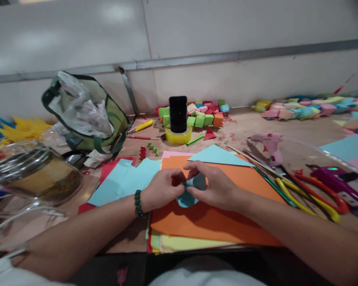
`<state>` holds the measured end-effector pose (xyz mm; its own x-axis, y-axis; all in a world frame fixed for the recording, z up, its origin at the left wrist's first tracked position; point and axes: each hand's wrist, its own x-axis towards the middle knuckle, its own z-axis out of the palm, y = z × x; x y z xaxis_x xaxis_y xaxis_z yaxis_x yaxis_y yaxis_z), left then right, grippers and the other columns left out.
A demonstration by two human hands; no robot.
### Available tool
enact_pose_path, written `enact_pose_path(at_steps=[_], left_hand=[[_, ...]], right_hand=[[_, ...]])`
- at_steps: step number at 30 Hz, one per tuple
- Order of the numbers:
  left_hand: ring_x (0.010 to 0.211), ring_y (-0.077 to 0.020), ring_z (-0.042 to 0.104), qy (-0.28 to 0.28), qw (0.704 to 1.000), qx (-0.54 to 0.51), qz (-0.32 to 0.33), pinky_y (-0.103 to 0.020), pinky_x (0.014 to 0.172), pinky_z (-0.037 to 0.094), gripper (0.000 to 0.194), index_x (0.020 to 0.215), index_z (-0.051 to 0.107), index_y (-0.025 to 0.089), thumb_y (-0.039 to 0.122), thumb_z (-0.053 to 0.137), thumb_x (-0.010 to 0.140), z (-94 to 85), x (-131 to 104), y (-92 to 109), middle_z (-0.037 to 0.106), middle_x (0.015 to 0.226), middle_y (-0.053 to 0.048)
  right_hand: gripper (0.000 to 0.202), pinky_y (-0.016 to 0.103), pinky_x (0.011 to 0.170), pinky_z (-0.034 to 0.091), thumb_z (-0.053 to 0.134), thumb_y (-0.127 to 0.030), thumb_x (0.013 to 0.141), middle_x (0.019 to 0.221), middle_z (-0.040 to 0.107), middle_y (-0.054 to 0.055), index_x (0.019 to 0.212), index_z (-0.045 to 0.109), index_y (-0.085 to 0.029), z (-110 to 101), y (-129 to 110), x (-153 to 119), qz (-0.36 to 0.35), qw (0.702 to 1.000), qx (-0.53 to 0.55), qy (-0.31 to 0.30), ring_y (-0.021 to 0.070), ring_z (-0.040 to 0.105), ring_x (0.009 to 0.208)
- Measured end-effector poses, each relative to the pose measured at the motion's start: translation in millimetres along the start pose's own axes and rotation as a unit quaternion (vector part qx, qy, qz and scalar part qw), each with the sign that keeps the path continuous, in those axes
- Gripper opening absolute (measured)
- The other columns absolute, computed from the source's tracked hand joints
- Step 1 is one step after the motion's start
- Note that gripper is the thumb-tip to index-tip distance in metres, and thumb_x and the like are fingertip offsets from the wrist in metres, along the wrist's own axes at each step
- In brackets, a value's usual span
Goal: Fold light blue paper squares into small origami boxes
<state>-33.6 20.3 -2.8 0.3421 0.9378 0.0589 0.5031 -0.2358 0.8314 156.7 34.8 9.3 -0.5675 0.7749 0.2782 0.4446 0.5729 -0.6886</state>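
1. Two hands met over the desk: your left hand (161, 190) and right hand (214, 186) both pinched a small blue paper piece (193, 192) between thumb and fingertips, fingers curled closed on it.
2. That blue piece sat just above the orange sheet (209, 218), near the middle of the stack of coloured sheets (167, 242) at the desk's front edge.
3. Your left wrist wore a green bead bracelet (138, 203).
4. Light blue sheets (122, 182) lay left of your hands, overlapping a red sheet (107, 169); a blue triangle of paper (217, 155) lay beyond your fingers on the orange.
5. A black phone (178, 114) stood upright in a yellow tape roll (178, 137), straight ahead near the wall.
6. Folded paper cubes (203, 115) were heaped behind and to the right of the phone; more ran along the wall at far right (310, 106).
7. To your right: a pink glue gun (270, 147), yellow-handled scissors (304, 198) beside orange-handled ones (325, 192), and a purple tool (340, 184) with a green light.
8. To your left: a green bag (86, 115) stuffed with clear plastic, and a glass jar (32, 174) close to the camera, blurred.
9. A yellow cutter (141, 126) lay between bag and phone.
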Motion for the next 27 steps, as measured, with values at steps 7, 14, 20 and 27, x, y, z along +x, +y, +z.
enact_pose_path(at_steps=[7,14,20,27], left_hand=[[0.068,-0.0137,0.057,0.002,1.000,0.011,0.021,-0.023,0.064,0.045,0.010,0.073,0.065,0.014,0.017,0.057,0.068,-0.8,0,1,0.066,0.073,-0.002],[0.058,-0.0093,0.051,-0.015,1.000,-0.001,-0.005,-0.019,0.054,0.039,0.011,0.075,0.064,0.015,0.016,0.057,0.068,-1.4,1,2,0.062,0.065,0.002],[0.055,-0.0076,0.047,-0.033,0.999,-0.033,0.006,-0.018,0.052,0.036,0.003,0.068,0.059,0.014,0.014,0.056,0.067,2.1,0,-2,0.056,0.060,0.003],[0.058,-0.0076,0.046,0.023,0.998,-0.048,0.043,-0.018,0.054,0.037,0.005,0.069,0.058,0.014,0.018,0.057,0.072,-0.8,3,1,0.056,0.065,0.002]], right_hand=[[0.051,0.028,0.073,0.048,0.060,-0.014,0.072,0.090,0.065,0.003,0.121,0.045,-0.022,4,4,-1,-0.027,0.999,-0.011,0.014,0.0167,0.064,0.080],[0.059,0.026,0.071,0.048,0.054,-0.007,0.073,0.093,0.064,0.004,0.129,0.041,-0.022,5,6,-1,-0.053,0.999,-0.006,0.007,0.0148,0.062,0.078],[0.048,0.027,0.073,0.050,0.058,-0.009,0.075,0.080,0.065,0.000,0.120,0.047,-0.022,4,0,-2,-0.073,0.994,0.082,0.023,0.0137,0.063,0.075],[0.055,0.027,0.065,0.049,0.065,-0.022,0.073,0.077,0.061,0.000,0.123,0.043,-0.017,-5,-2,5,0.022,0.993,0.116,0.026,0.0138,0.059,0.068]])
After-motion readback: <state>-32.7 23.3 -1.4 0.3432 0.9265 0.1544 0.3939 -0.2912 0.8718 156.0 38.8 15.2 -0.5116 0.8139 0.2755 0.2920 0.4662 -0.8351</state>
